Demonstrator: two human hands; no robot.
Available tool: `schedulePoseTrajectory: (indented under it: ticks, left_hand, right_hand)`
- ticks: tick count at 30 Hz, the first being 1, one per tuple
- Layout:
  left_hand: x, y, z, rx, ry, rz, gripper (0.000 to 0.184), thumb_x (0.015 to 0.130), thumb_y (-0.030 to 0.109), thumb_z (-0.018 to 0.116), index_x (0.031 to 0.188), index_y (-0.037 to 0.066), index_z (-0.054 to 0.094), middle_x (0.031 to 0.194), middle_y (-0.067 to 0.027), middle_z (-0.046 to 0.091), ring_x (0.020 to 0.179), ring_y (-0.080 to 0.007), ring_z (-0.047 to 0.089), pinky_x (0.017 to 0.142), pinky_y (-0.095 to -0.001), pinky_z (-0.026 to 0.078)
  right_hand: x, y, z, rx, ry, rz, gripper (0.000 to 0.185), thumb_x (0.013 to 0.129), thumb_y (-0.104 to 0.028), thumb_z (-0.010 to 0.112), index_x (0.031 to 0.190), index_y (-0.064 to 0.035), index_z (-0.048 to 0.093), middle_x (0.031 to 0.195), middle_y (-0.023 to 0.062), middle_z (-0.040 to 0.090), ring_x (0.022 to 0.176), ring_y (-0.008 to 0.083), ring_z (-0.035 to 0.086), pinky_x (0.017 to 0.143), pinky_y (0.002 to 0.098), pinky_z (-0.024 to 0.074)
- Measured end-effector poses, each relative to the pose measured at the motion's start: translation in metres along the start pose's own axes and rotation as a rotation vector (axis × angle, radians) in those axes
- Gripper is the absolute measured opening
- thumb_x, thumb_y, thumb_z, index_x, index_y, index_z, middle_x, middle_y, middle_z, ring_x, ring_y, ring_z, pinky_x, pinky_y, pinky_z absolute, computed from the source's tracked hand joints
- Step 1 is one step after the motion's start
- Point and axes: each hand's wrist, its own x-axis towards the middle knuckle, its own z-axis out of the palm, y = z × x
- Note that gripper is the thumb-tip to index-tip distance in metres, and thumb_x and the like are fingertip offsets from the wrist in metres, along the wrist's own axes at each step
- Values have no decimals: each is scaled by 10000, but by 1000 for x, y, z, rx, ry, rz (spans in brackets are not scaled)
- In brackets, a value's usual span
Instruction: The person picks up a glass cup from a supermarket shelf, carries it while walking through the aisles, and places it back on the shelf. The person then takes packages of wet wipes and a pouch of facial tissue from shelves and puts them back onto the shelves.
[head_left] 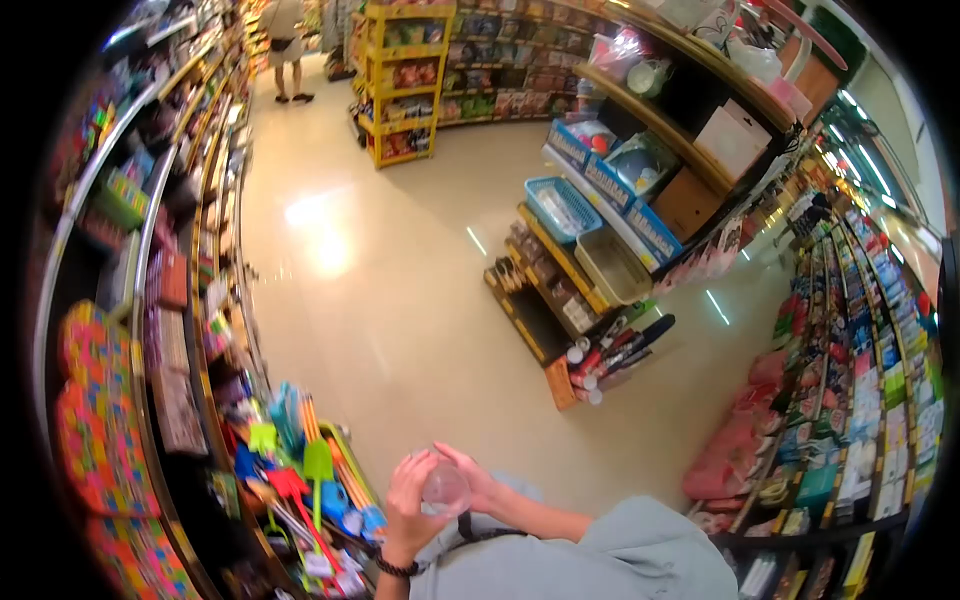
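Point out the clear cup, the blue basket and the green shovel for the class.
Clear cup (447,489): head view, on its see-through body.
Blue basket (562,209): head view, on its inside.
Green shovel (317,460): head view, on its broad blade.

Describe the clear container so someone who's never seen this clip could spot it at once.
Find the pale shop floor and follow it down to the grey shirt at the picture's bottom. Beside the shirt, the left hand and right hand hold the clear container between them. It is round and see-through, unlike the solid bright green shovel to its left.
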Motion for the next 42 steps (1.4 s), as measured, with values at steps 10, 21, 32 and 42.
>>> schedulePoseTrajectory:
  ticks: [10,21,32,42]
  left_hand:
    - [210,-143,-22,158,-91,-64,743,532,141,906,1203,47,600,1202,-172,604,1174,-354,555,967,-438,483]
    - [443,-327,-94,22,-80,-292,763,690,162,845,1338,5,475,1300,-188,520,1198,-354,519,1008,-409,428]
    - [525,-649,-220,-76,42,-883,604,872,336,728,1357,40,525,1340,-210,526,1256,-357,478,1078,-448,357]
    - [802,-854,-296,215,15,-532,498,837,84,694,1300,18,523,1299,-143,527,1150,-282,530,925,-362,445]
  right_hand:
    - [224,-149,40,78,-338,176,281,1028,-347,502,1177,-122,581,1139,38,652,1031,152,653,870,348,573]
    - [455,-353,152,-26,-281,51,581,1009,-501,448,1360,-41,496,1173,127,636,1025,346,665,805,401,597]
    - [672,-565,242,-82,-140,-413,625,997,-573,408,1240,-22,578,1246,162,615,1122,328,632,860,405,591]
    - [799,-729,398,-44,-246,-917,542,962,-464,573,1232,6,572,1209,194,624,1154,338,602,875,416,587]
